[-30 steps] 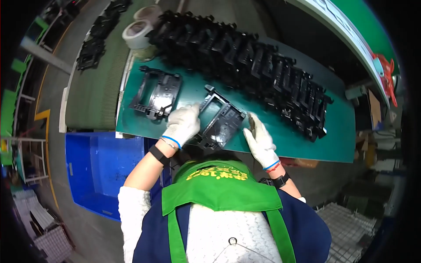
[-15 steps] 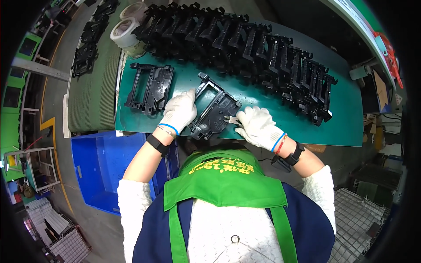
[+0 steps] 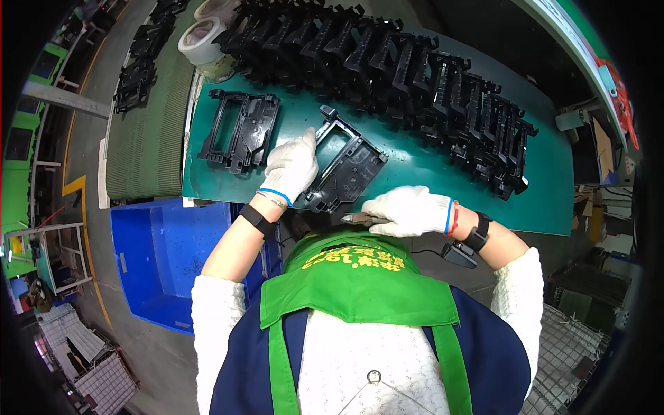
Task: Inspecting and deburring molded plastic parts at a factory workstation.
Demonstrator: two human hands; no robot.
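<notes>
My gloved left hand [image 3: 292, 166] grips the left edge of a black plastic frame [image 3: 354, 171], which lies tilted on the green tabletop [image 3: 505, 216]. The frame has a rectangular opening at its far end and a solid ribbed panel nearer me. In my gloved right hand [image 3: 409, 210] is a pair of small pliers [image 3: 354, 218], their metal jaws pointing left by the near corner of the frame, apart from it. My fingers cover the handles. A second frame of the same kind [image 3: 256, 131] lies flat to the left of my left hand.
Several black frames [image 3: 373, 66] stand packed in a long row along the table's far side. At the back left are tape rolls [image 3: 200, 43]. A ribbed conveyor belt [image 3: 149, 145] with more frames runs along the left, and a blue crate [image 3: 159, 266] sits below the table's left front.
My right hand has drawn the pliers back toward me, off the frame's right edge to below its near corner. My left hand keeps its hold on the frame.
</notes>
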